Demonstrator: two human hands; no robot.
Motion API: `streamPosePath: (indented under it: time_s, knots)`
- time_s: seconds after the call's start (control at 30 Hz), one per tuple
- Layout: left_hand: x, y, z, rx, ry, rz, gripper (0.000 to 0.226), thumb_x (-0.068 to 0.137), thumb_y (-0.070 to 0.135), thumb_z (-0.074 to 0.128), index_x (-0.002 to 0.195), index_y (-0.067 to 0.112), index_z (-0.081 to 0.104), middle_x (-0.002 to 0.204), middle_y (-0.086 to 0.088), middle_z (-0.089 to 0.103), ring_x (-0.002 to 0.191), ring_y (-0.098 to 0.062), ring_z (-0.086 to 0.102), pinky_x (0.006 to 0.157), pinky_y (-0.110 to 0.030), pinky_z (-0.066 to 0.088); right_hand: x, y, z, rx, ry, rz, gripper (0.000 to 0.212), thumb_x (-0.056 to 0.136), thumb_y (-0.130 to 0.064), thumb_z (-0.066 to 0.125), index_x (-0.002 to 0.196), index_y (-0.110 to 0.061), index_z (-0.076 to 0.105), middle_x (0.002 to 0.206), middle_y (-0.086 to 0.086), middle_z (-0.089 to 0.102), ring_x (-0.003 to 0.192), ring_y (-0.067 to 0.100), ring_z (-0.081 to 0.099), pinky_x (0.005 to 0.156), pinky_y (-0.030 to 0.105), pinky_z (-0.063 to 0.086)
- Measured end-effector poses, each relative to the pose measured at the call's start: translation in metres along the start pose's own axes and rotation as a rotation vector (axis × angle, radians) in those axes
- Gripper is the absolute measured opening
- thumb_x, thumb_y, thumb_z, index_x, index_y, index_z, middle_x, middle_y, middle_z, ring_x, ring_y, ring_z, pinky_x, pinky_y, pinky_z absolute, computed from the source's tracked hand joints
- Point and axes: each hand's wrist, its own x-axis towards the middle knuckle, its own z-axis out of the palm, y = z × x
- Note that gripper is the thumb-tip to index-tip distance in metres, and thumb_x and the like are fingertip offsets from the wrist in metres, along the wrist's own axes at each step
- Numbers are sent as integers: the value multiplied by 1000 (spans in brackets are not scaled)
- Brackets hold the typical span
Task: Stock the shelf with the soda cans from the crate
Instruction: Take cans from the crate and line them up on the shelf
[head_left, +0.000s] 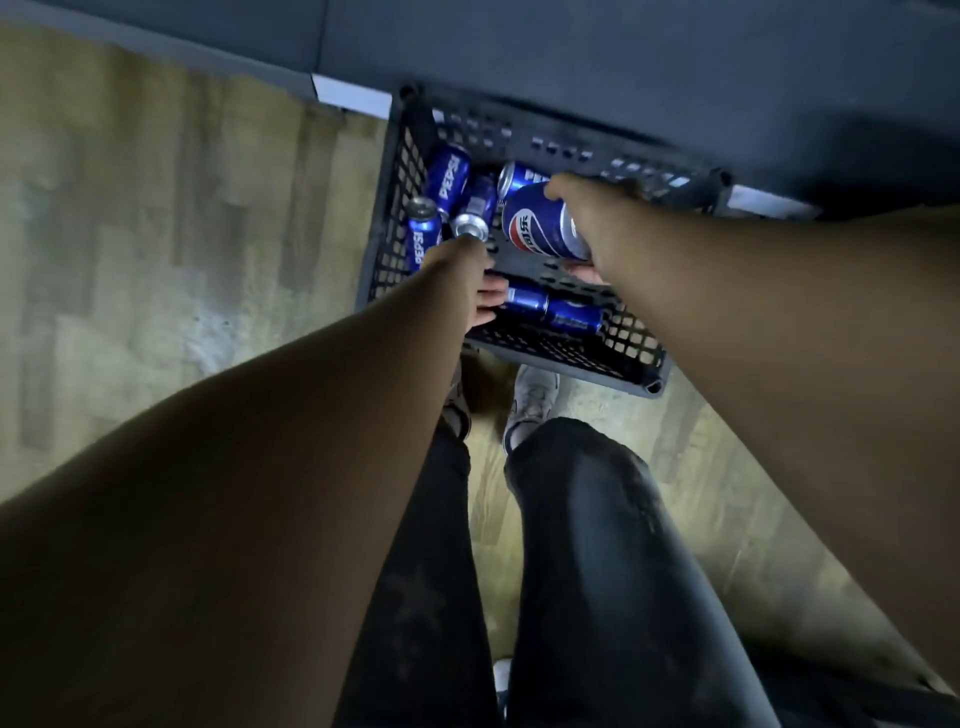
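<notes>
- Crate (571, 358) on floor (182, 260): several loose cans (449, 176) inside, so stocking looks mostly undone.
- R hand (587, 223): fingers wrapped round a soda can (540, 228), held above the others.
- L hand (480, 296): fingertips at a lying can (527, 301) by the near wall; can't tell if it's gripping.

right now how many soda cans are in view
7 blue soda cans: four at the black plastic crate's far left, one in the right hand, two by its near wall; more may be hidden.
</notes>
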Motion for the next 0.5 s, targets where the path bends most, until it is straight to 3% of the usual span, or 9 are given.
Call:
streamPosePath:
  time_s: [0.13,0.23,0.33,0.43,0.5]
  knots:
    - [-55,4,0,12,-88,81,30,100,15,33,117,2,54,120,-16,61,112,-28,57,85,-39,42,-54,-26,-23,4,81,-73,51,73,-40,67,114,-18,48,104,2,62,78,20,63,57,28,52]
    - [-96,8,1,31,-124,134,27,101,17,31,106,5,54,118,-16,61,110,-28,57,85,-39,41,-95,-44,-43,28,107,-151,45,75,-36,67,104,-17,39,105,4,56,81,23,63,71,38,58]
    - [-133,21,-5,46,-208,205,29,101,20,31,106,4,55,109,-15,60,101,-28,56,86,-39,40,-133,-60,-58,81,116,-230,45,71,-34,73,100,-18,42,99,4,54,80,24,63,67,40,59]
    - [-165,40,-16,33,-217,281,29,99,22,34,80,7,49,92,-13,59,79,-24,57,86,-37,40,-172,-79,-68,67,126,-319,56,70,-37,76,113,-15,48,105,5,54,81,25,62,57,35,57]
    - [-191,54,-24,-13,-175,348,34,100,25,32,75,7,46,79,-14,58,67,-23,54,80,-36,42,-198,-91,-74,73,137,-365,66,68,-39,78,122,-15,48,115,7,53,88,28,62,67,41,59]
